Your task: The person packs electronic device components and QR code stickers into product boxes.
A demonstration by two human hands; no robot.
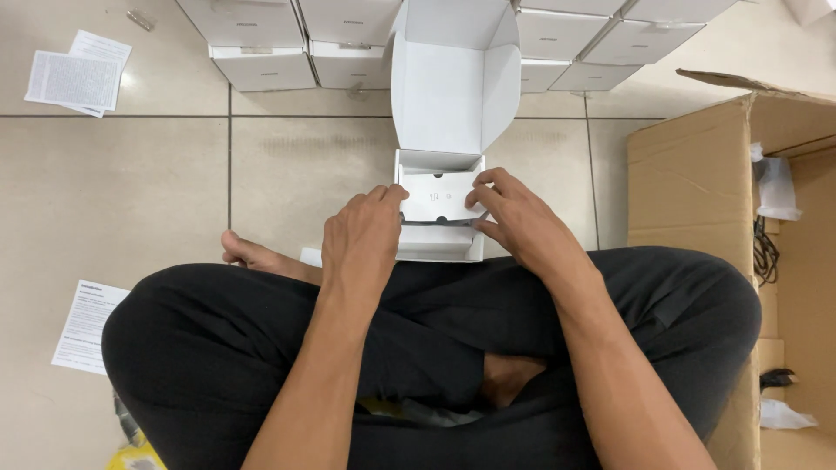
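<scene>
Tiled floor (131, 191), one open white box (440, 130); two hands (440, 231) pinching its single insert card (435, 198)

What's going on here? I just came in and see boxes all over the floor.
A person sits cross-legged on the tiled floor with a small open white box in front of their legs, its lid standing up. The left hand and right hand both rest their fingertips on a white cardboard insert in the box. Closed white boxes sit in rows beyond it, an open brown carton stands at the right, and printed leaflets lie at the left.
</scene>
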